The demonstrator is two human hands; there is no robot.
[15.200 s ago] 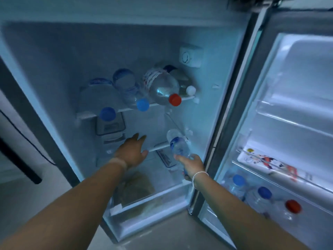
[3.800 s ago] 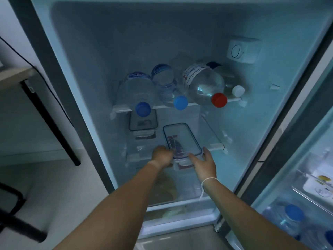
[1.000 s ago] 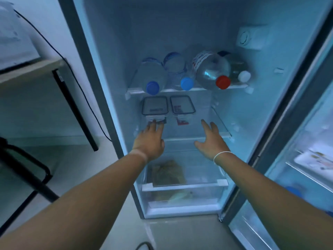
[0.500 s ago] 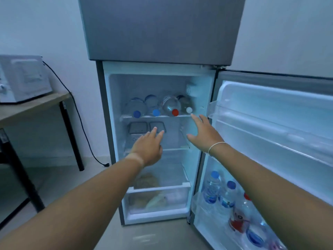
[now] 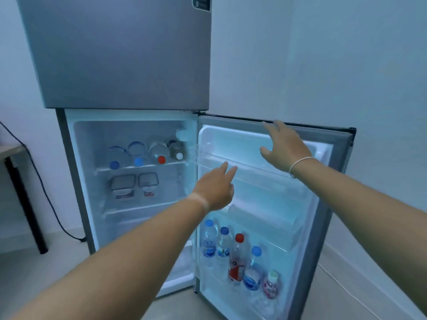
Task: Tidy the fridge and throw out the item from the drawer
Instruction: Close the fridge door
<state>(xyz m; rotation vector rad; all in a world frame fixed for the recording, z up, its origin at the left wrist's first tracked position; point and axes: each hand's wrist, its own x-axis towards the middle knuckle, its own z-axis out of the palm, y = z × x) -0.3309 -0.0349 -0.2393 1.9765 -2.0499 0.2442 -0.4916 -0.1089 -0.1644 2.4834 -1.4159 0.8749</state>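
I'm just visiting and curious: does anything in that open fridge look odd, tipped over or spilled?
Nothing looks spilled or broken. The four bottles on the top shelf lie on their sides, caps facing out, while the door bottles stand upright. Two lidded containers sit side by side below. Both hands are empty.

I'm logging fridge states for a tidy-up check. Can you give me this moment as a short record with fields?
fridge door: open, swung right
top shelf: four bottles lying with caps outward
middle shelf: two lidded containers side by side
door rack: five upright bottles
left hand: empty, fingers spread, in front of the door's inner side
right hand: empty, open, near the door's top edge
drawer: hidden behind left arm
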